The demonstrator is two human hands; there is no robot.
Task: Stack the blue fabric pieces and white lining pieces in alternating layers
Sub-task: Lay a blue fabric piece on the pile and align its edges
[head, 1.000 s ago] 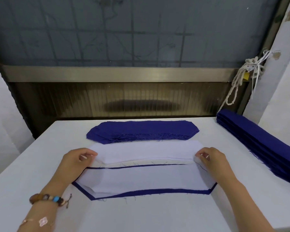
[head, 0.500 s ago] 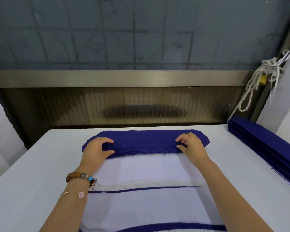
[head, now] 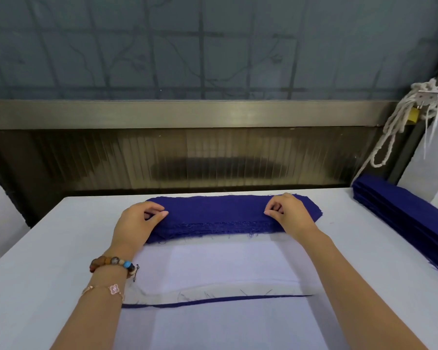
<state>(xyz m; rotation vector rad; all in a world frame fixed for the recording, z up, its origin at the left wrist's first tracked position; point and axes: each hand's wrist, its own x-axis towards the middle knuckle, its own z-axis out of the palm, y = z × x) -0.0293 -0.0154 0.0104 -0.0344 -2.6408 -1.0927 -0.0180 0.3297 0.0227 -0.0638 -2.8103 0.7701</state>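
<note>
Blue pile [head: 213,229] sits at the far side of the bench [head: 61,238], just beyond the white lining [head: 225,266]. Left hand [head: 137,223] and right hand [head: 290,215] each pinch the top blue piece [head: 218,208], one per end, probably so limp cloth lifts flat. Working stack [head: 225,324] lies nearest, white uppermost; blue seems due.

No readable text, label, brand, number or sign shows anywhere in the head view, on any surface.
</note>
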